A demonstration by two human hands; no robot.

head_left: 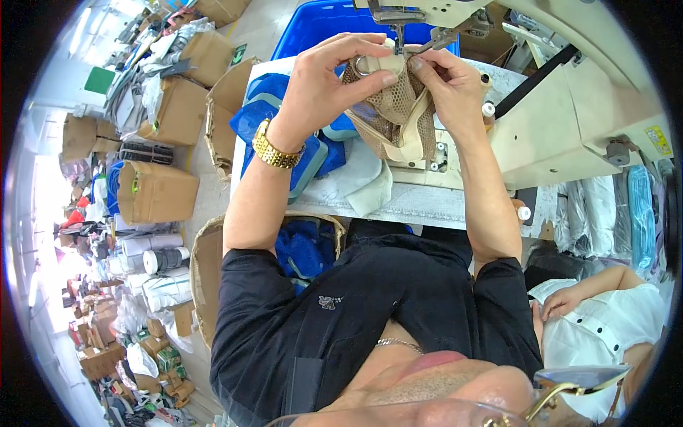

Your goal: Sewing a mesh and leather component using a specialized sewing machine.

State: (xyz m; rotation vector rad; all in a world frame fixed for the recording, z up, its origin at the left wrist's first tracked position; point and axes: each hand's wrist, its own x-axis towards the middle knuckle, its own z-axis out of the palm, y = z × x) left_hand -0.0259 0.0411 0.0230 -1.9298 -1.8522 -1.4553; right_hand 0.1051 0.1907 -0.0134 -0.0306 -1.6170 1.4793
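Observation:
Both hands are raised to the needle area of an industrial sewing machine, at the top of the view. Between them hangs a beige mesh bag with a pale fabric trim. My left hand pinches a short beige strap at the bag's upper edge, thumb below and fingers above. A metal ring is looped by this strap. On the other side, my right hand grips the bag's edge between thumb and fingers. The presser foot stands right at the bag's top edge; whether it presses the fabric I cannot tell.
Blue and grey fabric pieces lie on the white table left of the bag. Behind the machine is a blue bin. A cardboard box with blue items stands by my left side. Another person sits at the lower right.

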